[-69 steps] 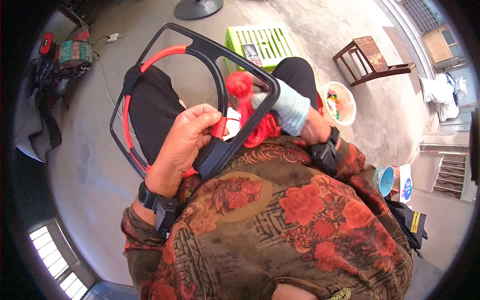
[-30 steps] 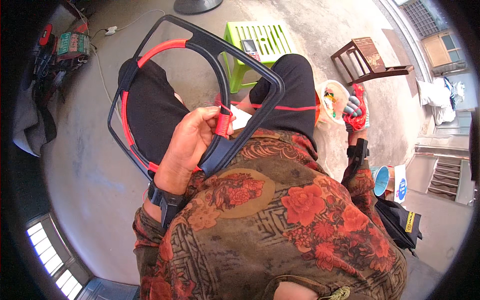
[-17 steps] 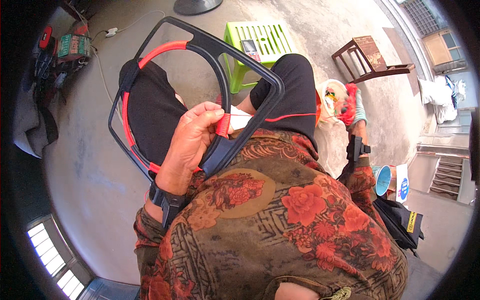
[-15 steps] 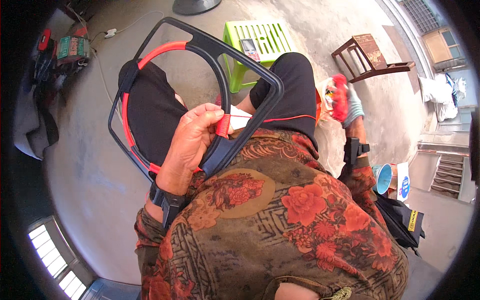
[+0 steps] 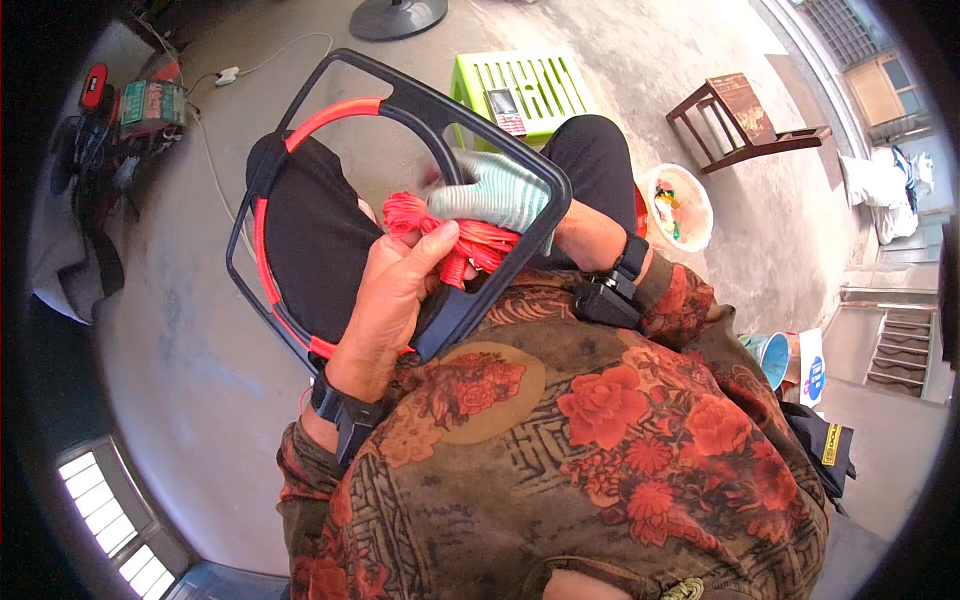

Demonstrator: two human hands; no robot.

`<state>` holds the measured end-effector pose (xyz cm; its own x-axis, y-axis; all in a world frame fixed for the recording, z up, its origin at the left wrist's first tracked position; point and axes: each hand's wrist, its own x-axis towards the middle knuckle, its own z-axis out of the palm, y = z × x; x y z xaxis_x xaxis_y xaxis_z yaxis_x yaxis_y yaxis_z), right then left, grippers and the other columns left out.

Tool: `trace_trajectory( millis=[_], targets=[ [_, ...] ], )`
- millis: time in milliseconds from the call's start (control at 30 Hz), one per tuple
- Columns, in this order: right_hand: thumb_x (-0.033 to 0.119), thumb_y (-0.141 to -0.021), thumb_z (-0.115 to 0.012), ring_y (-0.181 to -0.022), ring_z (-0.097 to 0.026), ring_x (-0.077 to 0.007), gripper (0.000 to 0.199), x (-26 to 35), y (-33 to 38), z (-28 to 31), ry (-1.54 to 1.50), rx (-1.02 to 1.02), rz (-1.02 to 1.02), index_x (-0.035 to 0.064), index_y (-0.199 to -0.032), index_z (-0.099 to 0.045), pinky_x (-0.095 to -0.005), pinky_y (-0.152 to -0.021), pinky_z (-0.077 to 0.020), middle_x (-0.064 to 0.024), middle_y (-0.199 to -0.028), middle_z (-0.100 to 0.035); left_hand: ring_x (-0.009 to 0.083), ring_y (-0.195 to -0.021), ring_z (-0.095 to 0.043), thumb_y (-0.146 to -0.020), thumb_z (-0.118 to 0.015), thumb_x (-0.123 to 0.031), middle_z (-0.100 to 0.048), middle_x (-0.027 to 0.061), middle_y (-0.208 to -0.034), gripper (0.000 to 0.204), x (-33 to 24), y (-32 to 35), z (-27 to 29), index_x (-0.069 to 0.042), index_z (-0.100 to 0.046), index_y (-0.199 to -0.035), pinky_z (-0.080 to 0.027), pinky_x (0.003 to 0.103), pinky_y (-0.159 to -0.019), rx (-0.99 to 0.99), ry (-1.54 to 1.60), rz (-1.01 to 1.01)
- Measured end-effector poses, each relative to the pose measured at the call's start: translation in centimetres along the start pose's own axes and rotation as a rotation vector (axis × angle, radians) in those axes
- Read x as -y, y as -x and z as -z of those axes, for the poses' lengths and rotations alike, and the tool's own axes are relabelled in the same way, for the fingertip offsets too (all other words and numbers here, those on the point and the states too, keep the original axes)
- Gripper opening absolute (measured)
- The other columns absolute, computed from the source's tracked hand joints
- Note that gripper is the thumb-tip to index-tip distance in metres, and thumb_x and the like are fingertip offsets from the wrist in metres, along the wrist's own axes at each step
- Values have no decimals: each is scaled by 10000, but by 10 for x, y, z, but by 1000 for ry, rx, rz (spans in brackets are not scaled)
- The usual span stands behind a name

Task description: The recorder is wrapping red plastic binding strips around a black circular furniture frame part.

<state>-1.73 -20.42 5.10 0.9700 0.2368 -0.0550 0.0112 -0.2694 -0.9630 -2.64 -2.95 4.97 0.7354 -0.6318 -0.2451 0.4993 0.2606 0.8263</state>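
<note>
A black plastic frame (image 5: 412,98) with an inner ring rests across my lap. Red cord wrapping (image 5: 335,117) covers stretches of the ring. My bare left hand (image 5: 385,295) is closed on the ring's near right side, its thumb beside a short wound section of red cord. My right hand (image 5: 500,190), in a pale striped glove, is at the ring just beyond the left one. It holds a loose bundle of red cord (image 5: 485,240) that hangs through the frame opening. The right fingertips are blurred and partly behind the ring.
A green plastic stool (image 5: 525,85) with a mobile phone (image 5: 506,112) on it stands ahead. To the right are a white bucket (image 5: 690,240) with odds and ends inside and a wooden chair (image 5: 745,110). A blue bucket (image 5: 772,358) sits farther back, near a black bag (image 5: 815,440).
My right hand has come from the far right, beside the white bucket, back to the ring, bringing the red cord bundle. The stretched cord line is gone. The left hand keeps its hold.
</note>
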Motion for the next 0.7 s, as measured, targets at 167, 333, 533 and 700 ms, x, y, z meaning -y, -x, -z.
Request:
trace_trajectory(
  millis=[167,333,533,700],
  targets=[
    [376,-862,-573,-768,-607,-164,374,-13,11,-4,-1015,6,-405,34,-1013,-584,-295,-694,-511,-95,-881,-625,144,-740,-618,-914,-492,-242,-645,91,-881,284,-5,-3,10,13,-586,-1000,-500,265,-688,76,100,106],
    [388,-867,-542,-864,-622,-231,432,-10,1,-15,-1384,164,-242,6,-1069,-546,-366,-791,-519,-141,-978,-611,151,-793,-620,-933,-459,-255,-641,89,-929,303,0,-3,11,10,-583,-1009,-502,274,-702,-9,208,119],
    [313,-877,-545,-860,-616,-211,359,-29,-5,-15,-1396,137,-234,6,-1063,-550,-342,-795,-514,-131,-978,-610,151,-779,-608,-940,-443,-250,-634,84,-932,295,7,-7,12,5,-582,-995,-497,279,-703,-32,261,170],
    [206,-878,-528,-913,-577,-194,177,-46,-8,-15,-1304,-127,-35,41,-931,-564,-341,-850,-480,-101,-974,-588,178,-885,-594,-926,-441,-175,-625,100,-975,262,7,-6,16,22,-557,-1053,-467,309,-807,0,270,154]
  ],
)
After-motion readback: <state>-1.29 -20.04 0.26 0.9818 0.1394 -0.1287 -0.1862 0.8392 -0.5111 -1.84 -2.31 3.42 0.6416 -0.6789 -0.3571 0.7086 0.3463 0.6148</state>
